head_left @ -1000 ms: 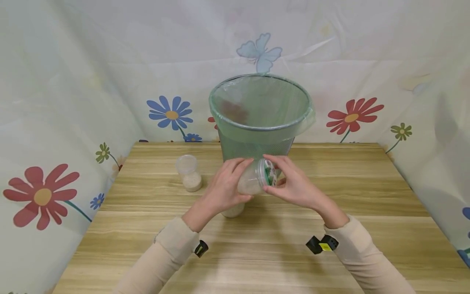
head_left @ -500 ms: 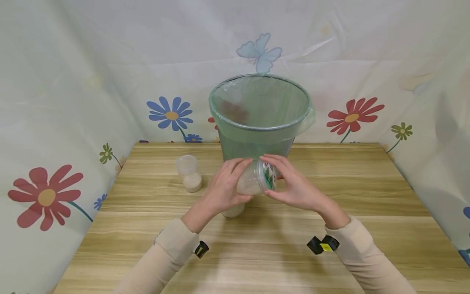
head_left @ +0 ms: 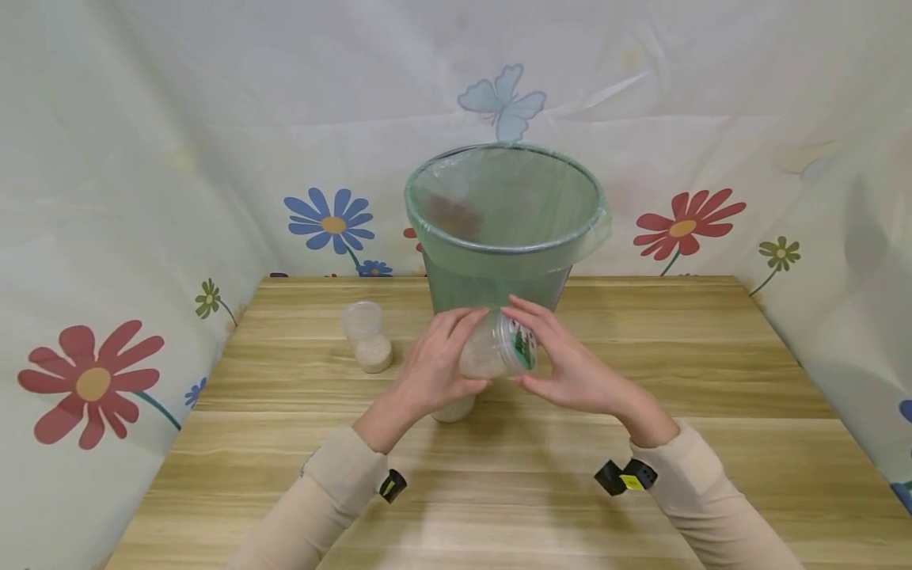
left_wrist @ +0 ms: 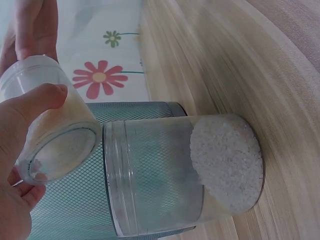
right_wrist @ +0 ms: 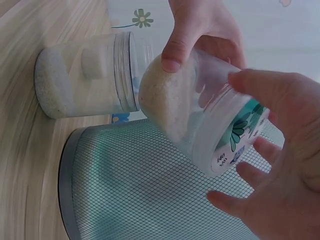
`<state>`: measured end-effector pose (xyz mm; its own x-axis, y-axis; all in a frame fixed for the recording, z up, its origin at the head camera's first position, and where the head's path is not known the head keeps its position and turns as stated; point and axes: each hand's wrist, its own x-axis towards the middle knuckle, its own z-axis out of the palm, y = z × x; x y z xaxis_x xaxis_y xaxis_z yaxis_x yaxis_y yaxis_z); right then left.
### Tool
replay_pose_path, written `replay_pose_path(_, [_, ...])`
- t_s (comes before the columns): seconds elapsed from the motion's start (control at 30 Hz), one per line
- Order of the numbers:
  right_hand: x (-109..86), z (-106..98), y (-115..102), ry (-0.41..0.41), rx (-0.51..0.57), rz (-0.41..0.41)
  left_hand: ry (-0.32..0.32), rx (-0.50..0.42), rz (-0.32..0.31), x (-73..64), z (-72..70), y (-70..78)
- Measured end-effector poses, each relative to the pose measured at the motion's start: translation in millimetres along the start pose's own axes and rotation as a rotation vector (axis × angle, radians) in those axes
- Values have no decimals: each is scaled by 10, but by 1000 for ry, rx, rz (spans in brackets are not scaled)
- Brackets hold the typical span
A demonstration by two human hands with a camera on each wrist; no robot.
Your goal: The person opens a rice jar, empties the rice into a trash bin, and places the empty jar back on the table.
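In the head view my left hand (head_left: 435, 368) grips a clear plastic jar (head_left: 483, 354) around its body. The jar is tipped on its side above the table, with white, rice-like grains in it. Its printed green-and-white lid (right_wrist: 242, 135) faces my right hand (head_left: 573, 360). The right fingers (right_wrist: 225, 202) are spread around the lid, and the thumb lies near the rim. Below the left hand an upright clear jar (left_wrist: 165, 175) stands on the table, with similar grains at its bottom and no lid on it. The left hand hides most of it in the head view.
Another clear jar (head_left: 374, 352) with grains stands to the left on the wooden table (head_left: 641, 491). Behind the hands rises a mesh bin (head_left: 499, 289) lined with a green bag. A flower-printed sheet (head_left: 684, 119) encloses the back and sides.
The right fingers have loosened and shifted around the lid, the thumb now slightly off its lower edge. The lid's print looks turned. The left hand has stayed in place with the jar.
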<state>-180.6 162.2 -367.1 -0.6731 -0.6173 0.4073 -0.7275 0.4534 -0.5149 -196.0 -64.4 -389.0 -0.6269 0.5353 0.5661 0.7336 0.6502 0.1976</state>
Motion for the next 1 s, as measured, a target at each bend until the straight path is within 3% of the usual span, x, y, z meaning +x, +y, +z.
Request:
replay_pose_path(0.2, [7, 36, -40, 76, -28, 58, 11, -7, 10, 4, 2, 4])
replay_pose_path(0.4, [41, 36, -65, 118, 14, 277, 13, -9, 13, 10, 1, 19])
replay_pose_path(0.53, [55, 26, -63, 108, -40, 376, 16, -3, 16, 13, 9, 22])
replay_pose_path(0.8, [61, 34, -81, 68, -51, 387, 24, -5, 29, 10, 26, 22])
replay_pose_path(1.0, [54, 13, -92, 60, 51, 340, 29, -10, 23, -2, 22, 17])
